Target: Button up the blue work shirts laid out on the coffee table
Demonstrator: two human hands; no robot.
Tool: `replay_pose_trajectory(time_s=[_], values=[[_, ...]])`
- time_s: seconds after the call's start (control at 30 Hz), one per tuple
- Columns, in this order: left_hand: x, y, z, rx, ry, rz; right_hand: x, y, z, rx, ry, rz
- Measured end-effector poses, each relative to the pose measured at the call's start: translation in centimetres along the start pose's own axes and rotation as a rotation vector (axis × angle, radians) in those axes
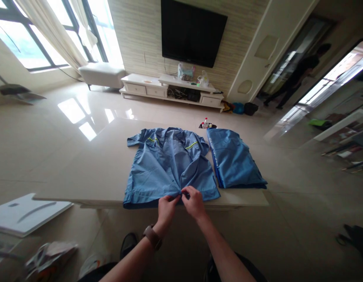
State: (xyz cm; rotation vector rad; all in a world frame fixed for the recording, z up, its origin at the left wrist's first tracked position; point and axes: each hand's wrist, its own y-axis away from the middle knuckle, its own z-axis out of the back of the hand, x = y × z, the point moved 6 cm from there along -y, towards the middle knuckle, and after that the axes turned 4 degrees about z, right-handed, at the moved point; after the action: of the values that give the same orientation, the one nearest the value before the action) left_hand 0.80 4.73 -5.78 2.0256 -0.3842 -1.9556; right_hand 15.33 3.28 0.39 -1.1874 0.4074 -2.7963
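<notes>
A blue work shirt (166, 164) with yellow-green stripes lies spread flat, front up, on a pale table (93, 168). My left hand (167, 206) and my right hand (193, 200) meet at the shirt's bottom hem in the middle, at the near table edge. Both pinch the front opening of the shirt, fingers closed on the cloth. A brown watch sits on my left wrist. To the right of the shirt lies a folded stack of blue garments (233, 158).
Small bottles (206, 124) stand at the table's far edge. A white TV stand (172, 92) and a wall TV (191, 31) are beyond. A person (299, 76) stands in the doorway at the right. A white board (25, 213) lies at the lower left.
</notes>
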Motion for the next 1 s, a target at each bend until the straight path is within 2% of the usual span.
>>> replay_pose_trajectory(time_s=[0.17,0.3,0.53,0.73,0.83,1.0], values=[[-1.1,0.4,-0.2,0.052,-0.134,-0.107,-0.1,0.1,-0.3,-0.021,-0.018,-0.009],[-2.2,0.8,0.1,0.034,-0.225,-0.155,0.1,0.2,0.0,-0.039,-0.032,0.010],[-2.7,1.4,-0.1,0.002,-0.199,-0.149,1.1,0.4,0.4,-0.033,-0.025,0.085],[-3.0,1.7,0.0,-0.028,-0.107,-0.155,1.7,0.8,0.5,-0.117,0.071,0.127],[-3.4,1.8,0.1,-0.035,-0.090,-0.170,1.7,1.0,0.5,-0.143,0.049,0.097],[-3.6,1.5,0.2,-0.011,-0.086,-0.184,1.0,0.8,0.9,-0.194,-0.168,-0.060]])
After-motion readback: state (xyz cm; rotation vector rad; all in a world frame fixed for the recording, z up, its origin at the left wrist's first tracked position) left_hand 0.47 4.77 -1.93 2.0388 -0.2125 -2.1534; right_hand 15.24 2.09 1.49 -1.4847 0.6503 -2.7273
